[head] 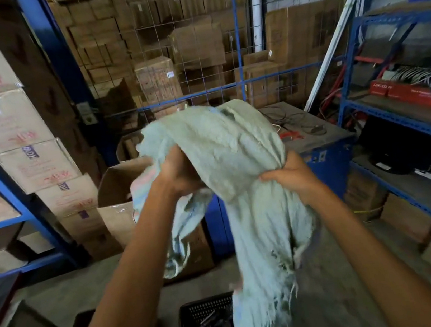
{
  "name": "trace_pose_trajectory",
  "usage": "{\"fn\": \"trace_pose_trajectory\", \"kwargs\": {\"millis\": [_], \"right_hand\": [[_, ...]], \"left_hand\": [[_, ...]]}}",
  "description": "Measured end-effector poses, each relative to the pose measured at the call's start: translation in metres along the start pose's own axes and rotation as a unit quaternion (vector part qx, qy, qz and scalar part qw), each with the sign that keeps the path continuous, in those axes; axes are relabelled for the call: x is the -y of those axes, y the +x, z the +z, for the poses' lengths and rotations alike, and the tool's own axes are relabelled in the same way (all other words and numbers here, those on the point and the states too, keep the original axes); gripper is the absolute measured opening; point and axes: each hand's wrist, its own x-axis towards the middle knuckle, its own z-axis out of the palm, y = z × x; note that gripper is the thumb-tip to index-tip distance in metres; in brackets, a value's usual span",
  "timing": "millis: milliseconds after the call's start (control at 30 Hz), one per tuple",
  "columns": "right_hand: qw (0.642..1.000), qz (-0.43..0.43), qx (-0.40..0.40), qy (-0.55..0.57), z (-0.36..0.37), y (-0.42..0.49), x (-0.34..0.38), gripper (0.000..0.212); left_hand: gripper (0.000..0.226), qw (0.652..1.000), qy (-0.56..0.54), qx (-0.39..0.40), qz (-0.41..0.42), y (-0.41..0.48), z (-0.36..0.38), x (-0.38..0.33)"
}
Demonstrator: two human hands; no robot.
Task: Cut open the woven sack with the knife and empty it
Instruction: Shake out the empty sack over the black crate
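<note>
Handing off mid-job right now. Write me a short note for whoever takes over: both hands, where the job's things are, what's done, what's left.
Left hand: grips a bunched fold of the woven sack.
Right hand: grips the sack's other side.
The sack is held up, limp, with its frayed open end hanging over the black crate. There are dark items in the crate, but I cannot tell what they are.
The knife is not in view.
Done: the sack looks cut open and mostly emptied.
Left: probably shake out any remainder over the crate, then set the sack aside.
</note>
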Motion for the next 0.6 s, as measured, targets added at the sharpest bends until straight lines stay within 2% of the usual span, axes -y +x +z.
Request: {"fn": "trace_pose_trajectory", "kwargs": {"millis": [67,100,133,200,267,367,400,433,467,500,533,600], "right_hand": [[0.997,-0.049,-0.037,-0.048,-0.016,0.009,0.014,0.081],[0.994,-0.078,-0.039,-0.068,-0.021,0.013,0.022,0.083],[0.99,-0.103,-0.039,-0.084,-0.024,0.018,0.029,0.082],[0.985,-0.141,-0.037,-0.091,-0.028,0.023,0.043,0.077],[0.982,-0.169,-0.034,-0.074,-0.03,0.026,0.057,0.074],[0.982,-0.184,0.022,-0.039,-0.034,0.024,0.075,0.071],[0.982,-0.183,0.043,-0.021,-0.031,0.02,0.082,0.071],[0.984,-0.173,0.05,0.012,-0.025,0.016,0.087,0.07],[0.984,-0.161,0.049,0.057,-0.018,0.014,0.092,0.064],[0.982,-0.145,0.047,0.11,-0.006,0.011,0.096,0.052],[0.979,-0.128,0.046,0.154,0.006,0.009,0.1,0.041],[0.978,-0.107,0.047,0.175,0.03,0.007,0.103,0.025]], "left_hand": [[0.077,0.972,0.211,0.031,-0.094,-0.009,-0.029,0.011],[0.093,0.937,0.316,0.039,-0.141,-0.015,-0.044,0.017],[0.104,0.904,0.379,0.056,-0.192,-0.025,-0.055,0.021],[0.108,0.866,0.441,0.016,-0.236,-0.045,-0.07,0.022],[0.109,0.848,0.492,-0.082,-0.176,-0.063,-0.085,0.022],[0.122,0.772,0.606,-0.19,0.029,-0.06,-0.099,0.032],[0.132,0.748,0.625,-0.196,0.107,-0.054,-0.095,0.036],[0.144,0.739,0.632,-0.163,0.167,-0.041,-0.093,0.041],[0.149,0.747,0.622,-0.108,0.207,-0.028,-0.085,0.049],[0.144,0.769,0.602,-0.047,0.209,-0.015,-0.074,0.059],[0.129,0.794,0.575,0.005,0.195,-0.008,-0.055,0.072],[0.087,0.856,0.483,0.027,0.183,0.003,-0.018,0.099]]}}
